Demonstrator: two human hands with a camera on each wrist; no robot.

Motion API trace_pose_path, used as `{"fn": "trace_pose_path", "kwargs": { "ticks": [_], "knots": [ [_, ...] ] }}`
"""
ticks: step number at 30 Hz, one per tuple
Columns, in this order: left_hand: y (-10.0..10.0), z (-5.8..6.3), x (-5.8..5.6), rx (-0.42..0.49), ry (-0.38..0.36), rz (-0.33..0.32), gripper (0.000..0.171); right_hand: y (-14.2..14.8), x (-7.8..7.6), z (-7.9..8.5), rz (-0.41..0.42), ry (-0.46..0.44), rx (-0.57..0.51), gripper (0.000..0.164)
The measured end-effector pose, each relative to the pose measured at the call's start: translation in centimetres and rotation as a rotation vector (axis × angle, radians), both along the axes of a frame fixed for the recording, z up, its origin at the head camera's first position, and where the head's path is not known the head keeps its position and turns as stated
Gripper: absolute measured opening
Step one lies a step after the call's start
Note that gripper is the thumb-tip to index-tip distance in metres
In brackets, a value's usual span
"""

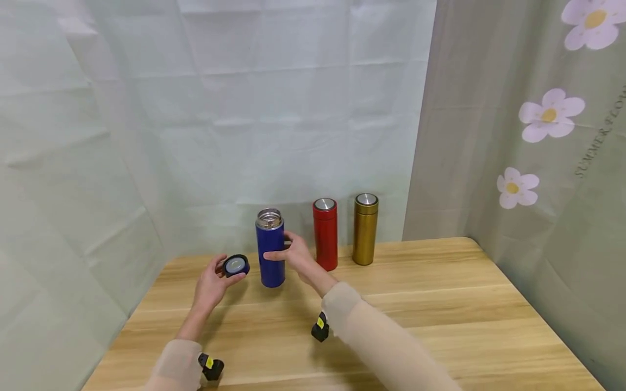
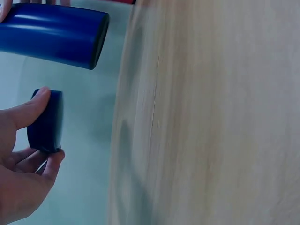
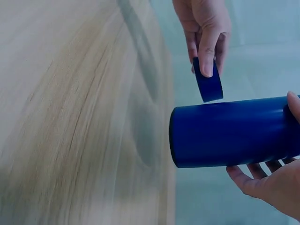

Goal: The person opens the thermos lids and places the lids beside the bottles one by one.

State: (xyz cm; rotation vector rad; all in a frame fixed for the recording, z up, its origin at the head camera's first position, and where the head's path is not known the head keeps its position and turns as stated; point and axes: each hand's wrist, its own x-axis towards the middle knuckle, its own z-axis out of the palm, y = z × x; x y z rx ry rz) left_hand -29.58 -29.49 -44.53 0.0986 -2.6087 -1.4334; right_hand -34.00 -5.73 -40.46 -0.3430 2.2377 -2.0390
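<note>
My right hand (image 1: 296,254) grips a blue thermos bottle (image 1: 270,258) around its upper body. The bottle is upright with its bare steel mouth (image 1: 270,218) showing, and in the right wrist view its dark base (image 3: 174,137) hangs above the table. To its left, my left hand (image 1: 213,282) pinches the blue lid (image 1: 237,265) between thumb and fingers, the pale inner side turned up toward the head camera. The left wrist view shows the lid (image 2: 47,121) held in the air, apart from the bottle (image 2: 51,33).
A red thermos (image 1: 325,233) and a gold thermos (image 1: 365,229), both with lids on, stand on the wooden table (image 1: 440,304) right of the blue one. A pale curtain (image 1: 293,108) hangs behind the table's back edge. Each wrist wears a small black camera (image 1: 320,327).
</note>
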Motion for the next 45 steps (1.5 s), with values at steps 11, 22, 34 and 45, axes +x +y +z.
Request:
{"fn": "trace_pose_path", "kwargs": {
  "ticks": [11, 22, 34, 45],
  "knots": [
    [-2.2, -1.4, -0.8, -0.061, -0.071, -0.041, 0.083, -3.8, -1.1, -1.4, -0.075, 0.075, 0.031, 0.075],
    [-3.1, -2.1, -1.8, -0.076, -0.108, -0.142, 0.078, -5.8, -1.0, -2.7, -0.12, 0.119, 0.136, 0.076],
    [-3.3, -2.4, -1.8, -0.145, -0.108, -0.128, 0.073, -6.1, -0.6, -3.9, -0.09, 0.131, 0.175, 0.078],
    [-3.2, -2.9, -2.0, -0.141, -0.106, -0.138, 0.076, -6.6, -0.8, -4.8, -0.111, 0.167, 0.209, 0.078]
  ]
}}
